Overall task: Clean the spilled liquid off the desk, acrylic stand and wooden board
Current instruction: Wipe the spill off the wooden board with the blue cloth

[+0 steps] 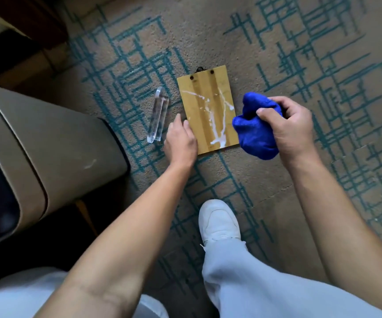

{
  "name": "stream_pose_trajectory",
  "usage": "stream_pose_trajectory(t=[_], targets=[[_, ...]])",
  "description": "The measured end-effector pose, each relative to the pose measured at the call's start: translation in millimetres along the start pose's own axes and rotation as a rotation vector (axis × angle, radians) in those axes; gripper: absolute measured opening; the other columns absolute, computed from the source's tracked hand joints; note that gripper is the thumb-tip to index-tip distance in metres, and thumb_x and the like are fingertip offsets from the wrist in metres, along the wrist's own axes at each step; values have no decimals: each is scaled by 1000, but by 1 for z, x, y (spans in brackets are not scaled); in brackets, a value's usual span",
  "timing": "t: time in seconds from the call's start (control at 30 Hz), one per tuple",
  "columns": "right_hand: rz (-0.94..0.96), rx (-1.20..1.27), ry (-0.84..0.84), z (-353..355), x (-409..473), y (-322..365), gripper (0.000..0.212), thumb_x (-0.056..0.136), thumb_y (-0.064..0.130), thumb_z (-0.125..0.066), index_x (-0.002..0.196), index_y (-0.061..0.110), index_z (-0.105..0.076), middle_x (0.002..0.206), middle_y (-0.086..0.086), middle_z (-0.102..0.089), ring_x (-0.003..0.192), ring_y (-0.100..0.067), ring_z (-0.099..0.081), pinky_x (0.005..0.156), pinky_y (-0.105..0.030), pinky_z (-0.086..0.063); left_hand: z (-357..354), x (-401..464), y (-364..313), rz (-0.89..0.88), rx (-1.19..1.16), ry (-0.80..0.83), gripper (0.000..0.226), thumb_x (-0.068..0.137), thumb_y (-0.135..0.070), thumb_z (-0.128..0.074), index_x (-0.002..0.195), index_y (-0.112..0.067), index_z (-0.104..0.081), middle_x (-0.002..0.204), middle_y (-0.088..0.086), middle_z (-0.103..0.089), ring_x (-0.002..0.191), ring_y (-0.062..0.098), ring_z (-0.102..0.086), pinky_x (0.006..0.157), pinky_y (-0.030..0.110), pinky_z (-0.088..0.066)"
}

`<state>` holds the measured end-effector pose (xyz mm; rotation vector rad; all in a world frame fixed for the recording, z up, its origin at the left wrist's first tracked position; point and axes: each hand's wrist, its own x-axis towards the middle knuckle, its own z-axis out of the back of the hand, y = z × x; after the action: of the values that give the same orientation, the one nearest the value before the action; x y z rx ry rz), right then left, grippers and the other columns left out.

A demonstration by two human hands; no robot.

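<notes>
A wooden board lies flat on the patterned carpet, streaked with white spilled liquid that pools near its front edge. To its left lies a clear acrylic stand on its side. My left hand rests at the board's left edge near the front corner, fingers reaching under or against that edge. My right hand grips a bunched blue cloth just right of the board, a little above the carpet.
A beige desk or cabinet corner with a small white smear fills the left side. My white shoe and pale trouser leg stand just in front of the board. Open carpet stretches to the right and beyond.
</notes>
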<state>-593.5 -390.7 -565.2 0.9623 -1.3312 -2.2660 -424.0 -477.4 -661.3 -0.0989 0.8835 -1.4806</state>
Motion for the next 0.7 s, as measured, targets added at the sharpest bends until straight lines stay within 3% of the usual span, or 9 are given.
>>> stream_pose_trajectory(t=[0.1, 0.3, 0.53, 0.7], targets=[[-22, 35, -72, 2, -1, -9, 12, 78, 13, -66, 85, 23, -68, 77, 11, -67, 67, 5, -60, 67, -14, -47, -4, 17, 6, 26, -85, 32, 38, 104, -33, -41, 132, -18, -61, 127, 7, -68, 116, 27, -61, 95, 36, -45], [-52, 91, -123, 0, -6, -13, 12, 75, 17, -66, 83, 24, -69, 77, 10, -68, 69, 2, -61, 69, -17, -49, -7, 26, 8, 131, -303, 146, 30, 103, -32, -48, 113, -14, -69, 109, 2, -72, 103, 22, -65, 93, 40, -52], [-33, 75, -122, 7, -11, -5, 11, 74, 17, -68, 82, 24, -70, 79, 6, -69, 74, -10, -61, 71, -29, -50, -6, 10, -9, 265, -817, 346, 20, 104, -11, -49, 123, -8, -51, 95, 1, -71, 83, 13, -69, 77, 36, -59], [30, 74, -94, 23, -29, 9, 12, 79, 12, -69, 84, 23, -71, 76, 10, -70, 73, -9, -63, 70, -26, -50, 13, -4, -17, 242, -846, 330, 20, 103, -10, -50, 121, -12, -59, 97, -1, -71, 81, 9, -67, 72, 32, -57]])
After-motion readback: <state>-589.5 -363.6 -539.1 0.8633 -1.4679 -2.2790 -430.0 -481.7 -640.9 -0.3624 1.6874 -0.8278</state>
